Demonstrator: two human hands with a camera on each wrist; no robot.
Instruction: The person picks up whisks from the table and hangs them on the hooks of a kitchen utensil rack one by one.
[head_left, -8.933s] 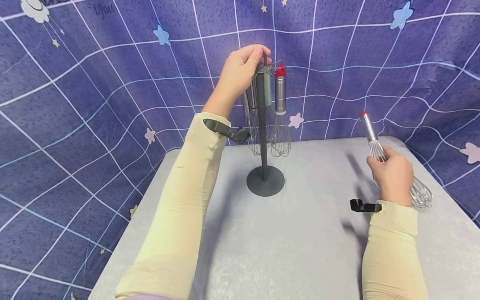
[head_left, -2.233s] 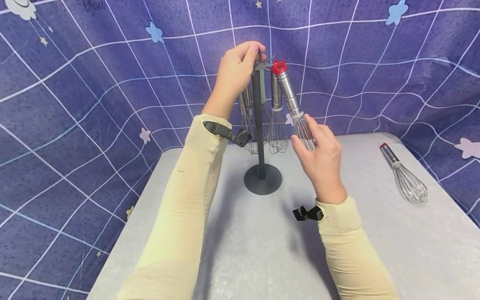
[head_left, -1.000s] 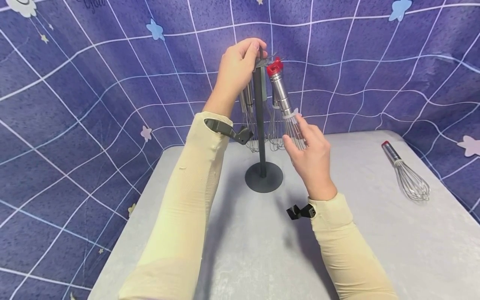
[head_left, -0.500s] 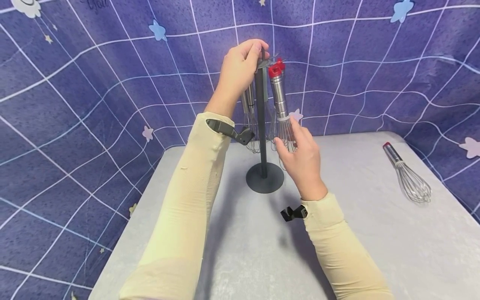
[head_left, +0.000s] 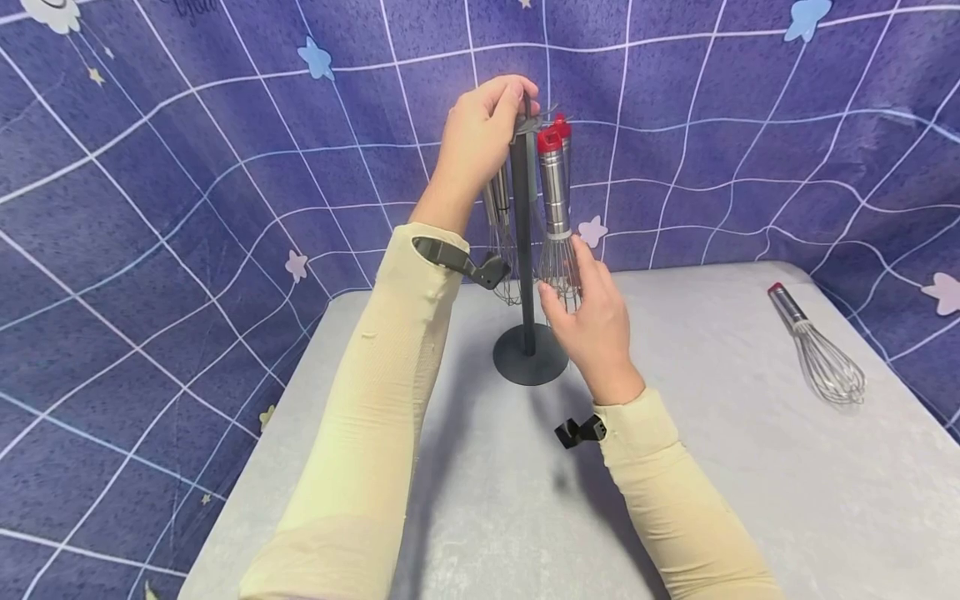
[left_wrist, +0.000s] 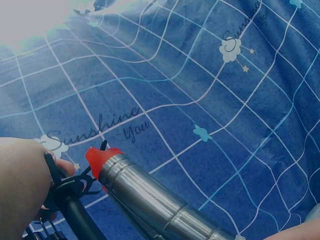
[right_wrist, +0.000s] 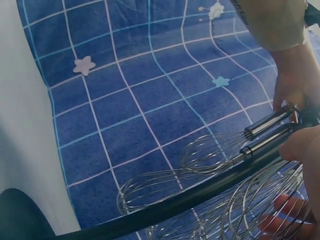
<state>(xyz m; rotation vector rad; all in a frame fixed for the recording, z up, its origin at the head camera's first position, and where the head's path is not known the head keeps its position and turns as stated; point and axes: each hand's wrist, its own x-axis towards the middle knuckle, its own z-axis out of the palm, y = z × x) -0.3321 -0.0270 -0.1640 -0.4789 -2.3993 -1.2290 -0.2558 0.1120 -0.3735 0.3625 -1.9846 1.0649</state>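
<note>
A dark grey whisk stand (head_left: pixel 522 250) with a round base rises from the table in the head view. My left hand (head_left: pixel 480 129) pinches the loop at its top. My right hand (head_left: pixel 600 325) is around the wires of a steel whisk (head_left: pixel 554 187), thumb on one side and fingers on the other; in the right wrist view its fingers (right_wrist: pixel 287 210) show through the wires. The whisk stands nearly upright, its red end at the stand's hooks. In the left wrist view, a dark hook tip shows beside that red end (left_wrist: pixel 102 157). A second red-ended whisk (head_left: pixel 566 132) hangs just behind.
More whisks (head_left: pixel 501 196) hang at the stand's left and back, one with a pale green handle (head_left: pixel 533 179). Another red-ended whisk (head_left: pixel 825 358) lies at the table's right. A blue patterned cloth (head_left: pixel 712 125) backs the grey-white table (head_left: pixel 495 500).
My right hand, earlier holding a whisk at the table's right, has come to the stand. In the last second it moved left, and the tilted whisk swung upright. My left hand stays on the loop.
</note>
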